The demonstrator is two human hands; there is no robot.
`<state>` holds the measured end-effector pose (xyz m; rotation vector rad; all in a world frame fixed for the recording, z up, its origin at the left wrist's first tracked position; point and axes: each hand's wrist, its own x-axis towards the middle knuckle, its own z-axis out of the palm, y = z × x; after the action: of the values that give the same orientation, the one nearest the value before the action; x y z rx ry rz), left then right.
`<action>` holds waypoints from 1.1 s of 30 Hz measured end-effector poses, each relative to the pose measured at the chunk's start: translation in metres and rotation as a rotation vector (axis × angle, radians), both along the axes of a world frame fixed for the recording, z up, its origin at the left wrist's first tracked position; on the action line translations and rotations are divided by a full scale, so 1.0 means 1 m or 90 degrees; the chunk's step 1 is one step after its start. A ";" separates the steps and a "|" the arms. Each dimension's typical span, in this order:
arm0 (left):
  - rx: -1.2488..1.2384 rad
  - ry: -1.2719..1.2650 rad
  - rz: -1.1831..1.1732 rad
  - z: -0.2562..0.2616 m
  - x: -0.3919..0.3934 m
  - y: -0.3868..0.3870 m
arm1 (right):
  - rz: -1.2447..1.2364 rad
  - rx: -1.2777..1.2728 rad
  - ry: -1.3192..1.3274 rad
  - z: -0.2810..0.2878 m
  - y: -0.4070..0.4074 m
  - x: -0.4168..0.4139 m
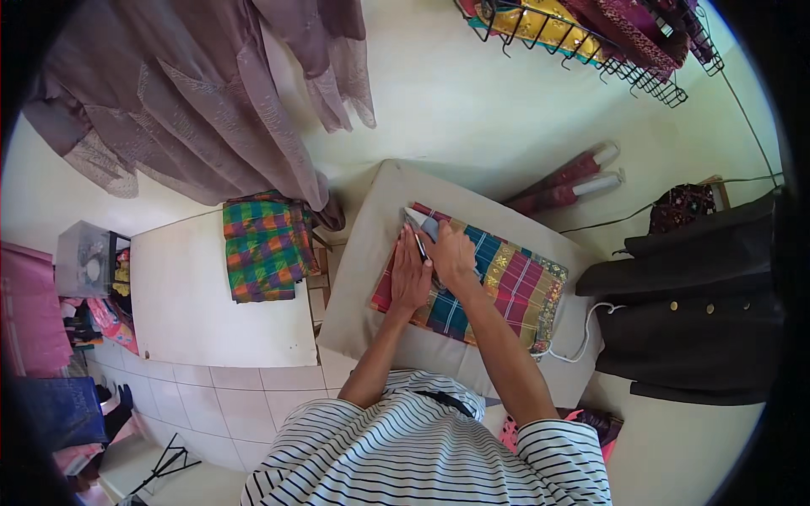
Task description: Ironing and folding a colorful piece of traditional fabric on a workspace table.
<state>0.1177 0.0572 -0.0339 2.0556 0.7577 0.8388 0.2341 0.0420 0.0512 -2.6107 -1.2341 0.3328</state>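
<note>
A folded plaid cloth (500, 272) in red, teal and gold, with a patterned border at its right end, lies flat on a beige padded surface (357, 297). My right hand (454, 253) grips a clothes iron (430, 228) near the cloth's far left corner. The iron's pointed tip faces away from me, and the hand covers most of its body. My left hand (411, 275) rests flat on the cloth, close along the iron's left side, holding nothing. A white cord (579, 357) curves past the cloth's near right corner.
A white table (190, 303) at left carries a folded green-and-orange checked cloth (266, 246). Mauve garments (209, 114) hang above it. A dark buttoned garment (683, 310) hangs at right. Two wrapped rolls (557, 183) lean by the wall below a wire rack (582, 38) of fabrics.
</note>
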 end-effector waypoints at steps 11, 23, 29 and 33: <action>-0.014 0.049 0.034 0.009 0.012 -0.002 | -0.048 0.018 0.022 0.009 0.010 0.018; -0.103 -0.150 -0.016 0.009 0.040 0.033 | -0.026 0.016 0.030 0.005 0.007 0.018; -0.062 -0.116 -0.009 0.006 0.039 0.036 | -0.027 0.055 0.015 0.000 -0.005 0.022; 0.002 -0.015 -0.011 0.011 0.036 0.036 | 0.041 -0.013 -0.070 0.003 -0.035 0.044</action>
<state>0.1541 0.0931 -0.0228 2.0493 0.7256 0.8536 0.2785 0.0065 0.0538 -2.6423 -1.3588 0.2169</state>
